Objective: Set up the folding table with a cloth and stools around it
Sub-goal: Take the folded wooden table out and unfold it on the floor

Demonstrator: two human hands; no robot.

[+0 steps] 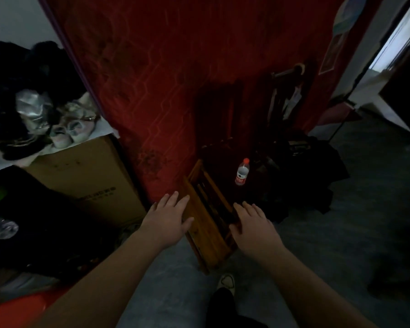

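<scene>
A brown wooden folding table [207, 223] stands folded on its edge on the grey floor, leaning toward the red patterned wall. My left hand [168, 218] hovers at its left side with fingers spread, the thumb near the wood. On the table's right side is my right hand [253, 226], fingers apart, its thumb touching or just at the frame. Neither hand is closed around the table. No cloth or stool is clearly recognisable in the dim light.
A plastic bottle with a red cap [242, 172] stands on dark furniture behind the table. A cardboard box [85, 178] topped with shoes sits at left. Dark clothes [313, 176] lie at right. My foot [226, 281] is just below the table. A doorway [393, 58] opens at upper right.
</scene>
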